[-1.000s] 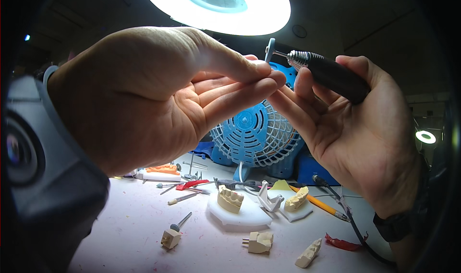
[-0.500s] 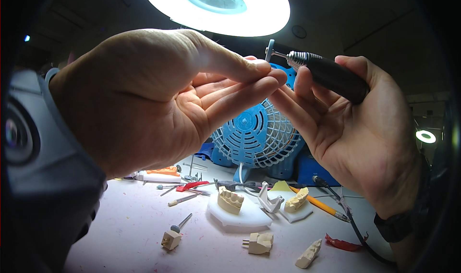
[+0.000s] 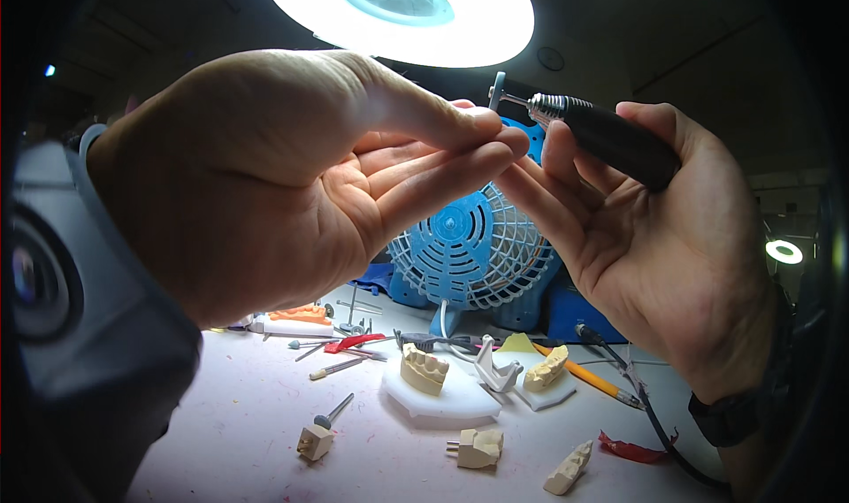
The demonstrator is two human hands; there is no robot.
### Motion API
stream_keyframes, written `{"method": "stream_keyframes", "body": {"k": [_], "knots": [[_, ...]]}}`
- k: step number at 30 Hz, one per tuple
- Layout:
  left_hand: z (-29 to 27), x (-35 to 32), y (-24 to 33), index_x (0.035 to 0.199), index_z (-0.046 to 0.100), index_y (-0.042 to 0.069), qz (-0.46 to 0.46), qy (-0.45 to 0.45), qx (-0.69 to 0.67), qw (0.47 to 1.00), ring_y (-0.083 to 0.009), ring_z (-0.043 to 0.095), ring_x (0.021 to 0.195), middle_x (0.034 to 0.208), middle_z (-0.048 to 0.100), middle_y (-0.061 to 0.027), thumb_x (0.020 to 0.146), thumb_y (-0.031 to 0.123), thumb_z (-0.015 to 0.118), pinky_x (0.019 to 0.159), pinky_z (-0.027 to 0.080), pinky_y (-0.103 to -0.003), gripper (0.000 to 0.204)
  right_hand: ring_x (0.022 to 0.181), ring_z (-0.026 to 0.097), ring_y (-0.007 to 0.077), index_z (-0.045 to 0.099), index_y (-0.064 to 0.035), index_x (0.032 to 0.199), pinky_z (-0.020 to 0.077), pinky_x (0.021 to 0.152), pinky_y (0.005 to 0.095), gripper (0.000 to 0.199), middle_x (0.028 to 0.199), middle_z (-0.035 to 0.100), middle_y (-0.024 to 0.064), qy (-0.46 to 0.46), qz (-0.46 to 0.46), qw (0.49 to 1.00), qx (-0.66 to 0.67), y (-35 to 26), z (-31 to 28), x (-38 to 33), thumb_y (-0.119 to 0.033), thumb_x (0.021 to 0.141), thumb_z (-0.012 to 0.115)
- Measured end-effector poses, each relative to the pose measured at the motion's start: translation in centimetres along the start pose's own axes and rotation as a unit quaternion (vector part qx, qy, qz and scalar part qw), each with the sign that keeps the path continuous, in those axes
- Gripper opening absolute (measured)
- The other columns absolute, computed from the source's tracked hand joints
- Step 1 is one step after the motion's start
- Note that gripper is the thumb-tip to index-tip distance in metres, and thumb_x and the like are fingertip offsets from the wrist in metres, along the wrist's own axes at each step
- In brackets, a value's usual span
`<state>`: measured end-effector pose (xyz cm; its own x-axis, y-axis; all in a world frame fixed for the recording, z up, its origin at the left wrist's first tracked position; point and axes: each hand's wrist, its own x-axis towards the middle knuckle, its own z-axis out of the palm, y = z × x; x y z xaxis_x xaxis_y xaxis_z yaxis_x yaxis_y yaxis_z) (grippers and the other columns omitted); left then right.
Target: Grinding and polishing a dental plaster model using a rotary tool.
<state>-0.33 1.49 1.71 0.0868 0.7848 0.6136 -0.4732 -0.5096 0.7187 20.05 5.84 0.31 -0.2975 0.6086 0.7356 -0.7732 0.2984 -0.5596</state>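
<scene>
My right hand (image 3: 654,229) grips a dark rotary handpiece (image 3: 619,140) with a metal collar. At its tip a thin grinding disc (image 3: 498,92) is seen nearly edge-on. My left hand (image 3: 292,167) is raised on the other side, thumb and index finger pressed together right beside the disc. Whatever they pinch is too small or hidden to make out. Fingertips of both hands meet just below the disc. Beneath, on the table, lie a dental plaster model (image 3: 424,370) on a white base, a pinned plaster block (image 3: 478,448) and a smaller plaster piece (image 3: 569,468).
A bright ring lamp (image 3: 495,16) hangs overhead. Behind my hands stands a blue fan (image 3: 455,246). A cable (image 3: 650,406) runs along the right. Burs, an orange pencil (image 3: 606,385), red scraps (image 3: 632,448) and another pinned block (image 3: 315,442) lie on the table.
My left wrist and forearm have shifted very slightly; its fingertips stay beside the disc. The right hand and handpiece hold almost still.
</scene>
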Motion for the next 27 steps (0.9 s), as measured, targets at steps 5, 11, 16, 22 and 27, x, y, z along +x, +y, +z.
{"method": "stream_keyframes", "body": {"k": [5, 11, 16, 22, 27], "knots": [[0.3, -0.4, 0.2, 0.123, 0.049, -0.016, 0.024, 0.001, 0.054, 0.998, -0.0324, 0.07, 0.116, 0.122, 0.059, -0.0249, 0.091, -0.012, 0.069, 0.099, 0.064, -0.031, 0.038, 0.099, 0.073, 0.0255, 0.056, 0.0128, 0.102, 0.0543, 0.111, 0.0522, 0.035, 0.096, 0.067, 0.0191, -0.061, 0.039, 0.996, 0.042, 0.2, -0.5, 0.6, -0.022, 0.101, 0.056], [1.7, -1.5, 0.2, 0.125, 0.048, -0.014, 0.045, -0.023, 0.07, 0.996, -0.0301, 0.071, 0.115, 0.121, 0.059, -0.0245, 0.09, -0.012, 0.069, 0.101, 0.062, -0.03, 0.04, 0.099, 0.072, 0.0272, 0.055, 0.0122, 0.103, 0.0533, 0.112, 0.0514, 0.036, 0.096, 0.067, 0.0183, 0.04, 0.094, 0.995, 0.012, -1.2, 1.5, -0.8, -0.023, 0.102, 0.054], [1.2, -1.2, 0.4, 0.13, 0.043, -0.015, 0.053, 0.011, 0.11, 0.992, -0.0289, 0.071, 0.115, 0.121, 0.059, -0.0245, 0.09, -0.011, 0.069, 0.101, 0.062, -0.028, 0.048, 0.099, 0.072, 0.0275, 0.058, 0.0109, 0.099, 0.0533, 0.112, 0.0522, 0.035, 0.096, 0.066, 0.0177, -0.012, 0.016, 1.0, 0.009, 0.2, 1.9, -0.1, -0.023, 0.102, 0.053], [-0.5, 0.3, 1.2, 0.135, 0.038, -0.015, 0.035, -0.058, 0.124, 0.99, -0.0281, 0.071, 0.115, 0.121, 0.059, -0.0243, 0.091, -0.01, 0.069, 0.102, 0.062, -0.028, 0.054, 0.098, 0.073, 0.0262, 0.06, 0.01, 0.098, 0.0537, 0.111, 0.054, 0.033, 0.097, 0.067, 0.018, 0.122, 0.006, 0.993, -0.005, 0.0, 2.4, -0.7, -0.022, 0.101, 0.054], [2.2, -1.4, 0.9, 0.134, 0.039, -0.016, 0.054, -0.01, 0.161, 0.985, -0.0278, 0.07, 0.115, 0.122, 0.059, -0.0243, 0.092, -0.009, 0.068, 0.102, 0.062, -0.027, 0.052, 0.098, 0.073, 0.0268, 0.06, 0.0122, 0.1, 0.0532, 0.111, 0.0537, 0.034, 0.097, 0.068, 0.0182, 0.122, 0.052, 0.99, 0.042, -0.8, 3.1, -0.4, -0.022, 0.101, 0.054]]}}
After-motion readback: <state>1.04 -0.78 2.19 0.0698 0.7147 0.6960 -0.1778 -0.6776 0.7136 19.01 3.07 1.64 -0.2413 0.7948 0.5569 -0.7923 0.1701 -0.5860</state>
